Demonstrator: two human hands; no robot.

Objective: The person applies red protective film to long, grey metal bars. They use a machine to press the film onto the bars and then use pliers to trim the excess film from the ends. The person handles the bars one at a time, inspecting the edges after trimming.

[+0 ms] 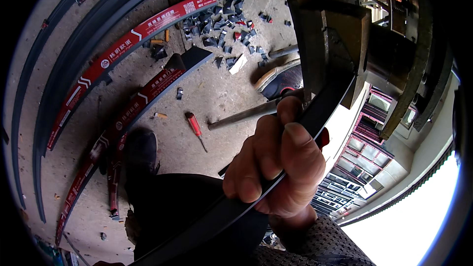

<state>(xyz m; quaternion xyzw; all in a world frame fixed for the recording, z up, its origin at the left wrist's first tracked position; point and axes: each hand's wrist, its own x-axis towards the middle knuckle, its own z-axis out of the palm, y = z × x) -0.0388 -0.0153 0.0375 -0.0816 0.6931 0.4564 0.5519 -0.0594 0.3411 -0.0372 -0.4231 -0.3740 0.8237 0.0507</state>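
Concrete floor (172,143) carries red-labelled strips (130,44) at left. Rightward, I have the right hand (298,177) pinching the dark strip (326,106) between its fingers (266,153), far end at the metal machine (345,29); a straight, steady hold, clear of the metal, should serve best.

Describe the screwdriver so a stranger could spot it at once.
On the concrete floor, look between the leftmost dark shoe and the right hand gripping a dark strip. There lies a screwdriver, tip toward the picture's bottom. Its red handle and thin shaft set it apart from the long red-labelled strips to its left and the small dark scraps above.
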